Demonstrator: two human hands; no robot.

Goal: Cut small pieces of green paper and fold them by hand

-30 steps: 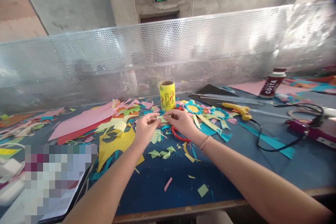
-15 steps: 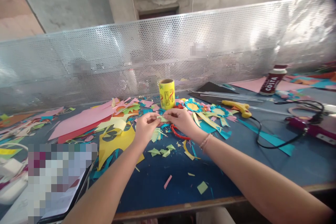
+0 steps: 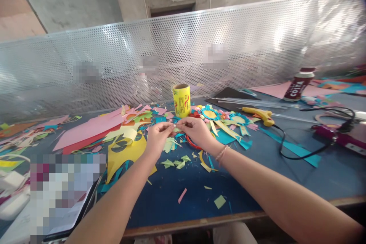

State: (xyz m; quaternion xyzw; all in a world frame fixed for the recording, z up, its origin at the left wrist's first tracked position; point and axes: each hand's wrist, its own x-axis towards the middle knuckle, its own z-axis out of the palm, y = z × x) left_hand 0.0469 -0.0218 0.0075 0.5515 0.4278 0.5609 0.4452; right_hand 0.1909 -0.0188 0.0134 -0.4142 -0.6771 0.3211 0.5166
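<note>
My left hand point(image 3: 159, 134) and my right hand point(image 3: 193, 129) meet above the middle of the table, fingertips pinched together on a small light-green paper piece point(image 3: 177, 130). The fingers cover most of it, so its shape is hard to make out. Just behind them stands a yellow tape roll point(image 3: 182, 103) on its end. Red-handled scissors point(image 3: 193, 143) lie partly under my right hand. Below my hands are several folded light-green paper bits point(image 3: 180, 164). A yellow sheet with cut-outs point(image 3: 122, 156) lies beside my left forearm.
Blue paper rosettes point(image 3: 210, 114) lie right of the roll. Farther right are a yellow glue gun point(image 3: 261, 115) with a black cord, clear glue sticks point(image 3: 254, 103) and a COSTA bottle point(image 3: 299, 85). Pink sheets point(image 3: 88, 129) and a tablet point(image 3: 82, 206) are at left. A perforated metal screen point(image 3: 114, 61) stands behind.
My fingertips have closed in on the green paper piece, and less of it shows between them. Both hands stay in nearly the same place; the view has tilted slightly.
</note>
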